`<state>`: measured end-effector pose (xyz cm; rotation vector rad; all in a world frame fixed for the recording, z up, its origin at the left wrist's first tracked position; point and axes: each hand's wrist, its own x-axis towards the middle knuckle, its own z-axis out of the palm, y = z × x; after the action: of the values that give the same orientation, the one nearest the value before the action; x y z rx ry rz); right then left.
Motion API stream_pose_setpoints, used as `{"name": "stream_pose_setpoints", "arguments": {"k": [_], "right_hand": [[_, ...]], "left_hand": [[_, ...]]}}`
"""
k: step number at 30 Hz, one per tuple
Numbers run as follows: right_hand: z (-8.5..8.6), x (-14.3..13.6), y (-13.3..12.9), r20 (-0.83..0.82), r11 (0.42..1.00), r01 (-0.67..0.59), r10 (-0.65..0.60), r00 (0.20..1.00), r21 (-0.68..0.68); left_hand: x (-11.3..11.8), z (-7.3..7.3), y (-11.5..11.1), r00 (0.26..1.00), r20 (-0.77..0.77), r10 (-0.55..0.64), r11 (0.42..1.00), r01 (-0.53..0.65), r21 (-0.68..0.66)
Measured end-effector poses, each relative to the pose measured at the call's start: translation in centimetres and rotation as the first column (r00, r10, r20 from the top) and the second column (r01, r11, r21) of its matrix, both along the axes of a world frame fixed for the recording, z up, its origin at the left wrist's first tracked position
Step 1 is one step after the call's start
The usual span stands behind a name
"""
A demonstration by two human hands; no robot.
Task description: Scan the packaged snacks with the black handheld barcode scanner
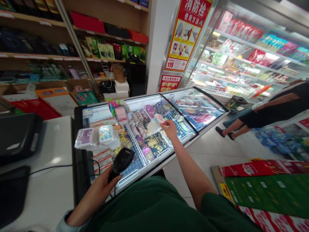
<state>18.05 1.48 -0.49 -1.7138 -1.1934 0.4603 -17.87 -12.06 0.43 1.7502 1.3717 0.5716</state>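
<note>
My left hand point(102, 185) is wrapped round the handle of a black barcode scanner point(124, 159), its head tilted up over a glass-topped chest freezer point(166, 158). Out over the glass, my right hand point(171, 130) pinches a small pink and white packet point(159, 118), its print too blurred to read. On the freezer's left end lie a flat white pack with a purple label point(84, 138) and a clear-wrapped pack with a blue label point(108, 134). Behind them is a bright multicoloured package point(113, 107), partly blurred out.
A white counter point(55, 190) with a black machine point(19, 135) is at left; the scanner's cable point(51, 167) crosses it. Stacked red and green cartons point(265, 190) stand at lower right. Another person point(272, 106) is in the aisle before a lit fridge point(243, 64).
</note>
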Motion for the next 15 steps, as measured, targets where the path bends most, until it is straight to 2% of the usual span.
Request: {"name": "stream_pose_setpoints", "arguments": {"k": [2, 5, 10, 15], "right_hand": [[-0.3, 0.2, 0.8, 0.235, 0.998, 0.021, -0.035, 0.971, 0.062], [-1.1, 0.2, 1.5, 0.418, 0.997, 0.013, -0.046, 0.907, 0.081], [-2.4, -0.4, 1.7, 0.519, 0.999, 0.034, -0.051, 0.853, 0.043], [-3.1, -0.7, 1.7, 0.527, 0.998, 0.064, -0.053, 0.848, -0.002]], "left_hand": [[-0.2, -0.1, -0.2, 1.0, 0.011, -0.006, 1.0, 0.006, 0.003], [-0.5, -0.1, -0.6, 1.0, 0.025, -0.009, 1.0, 0.009, -0.006], [-1.1, -0.3, -1.1, 1.0, 0.014, 0.018, 1.0, -0.017, -0.026], [-1.5, -0.3, -1.0, 1.0, 0.011, 0.026, 0.999, -0.025, -0.039]]}}
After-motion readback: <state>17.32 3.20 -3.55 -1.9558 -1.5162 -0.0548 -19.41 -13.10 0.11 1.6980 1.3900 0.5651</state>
